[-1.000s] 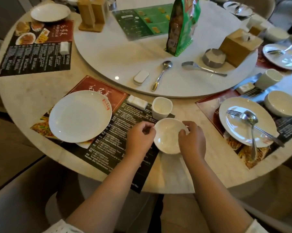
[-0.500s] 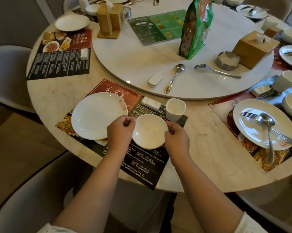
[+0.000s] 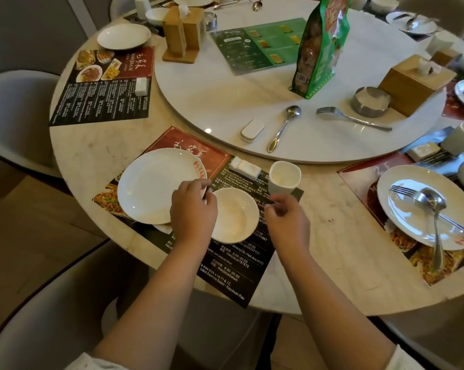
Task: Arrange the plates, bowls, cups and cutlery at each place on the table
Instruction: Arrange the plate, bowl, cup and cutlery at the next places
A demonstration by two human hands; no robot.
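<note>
- Small bowl (image 3: 235, 215) near the tabletop (image 3: 332, 228) front edge: glazed ceramic, stiff, slippery, chippable; take opposite rims
- Left hand (image 3: 192, 209) grip pinches its rim; right hand (image 3: 285, 218) curled beside, contact unclear

Landmark: bowl (image 3: 235, 215) on the near placemat (image 3: 241, 265).
- Left of bowl: blocked. Left hand (image 3: 193, 209) sits at its left rim, plate (image 3: 156, 185) just beyond.
- Right of bowl: right hand (image 3: 285, 218) close by; past it bare table (image 3: 340, 236), open as far as the neighbour plate with fork and spoon (image 3: 427, 209).
- Behind bowl: cup (image 3: 284, 177) at back-right, white rest (image 3: 245, 168) at back-left, narrow gap between them.
- Further back: lazy Susan (image 3: 225, 102), raised edge; spoon (image 3: 284, 128) and fork (image 3: 351, 117) lie on it.
- In front of bowl: flat placemat to table edge, both forearms crossing it.
</note>
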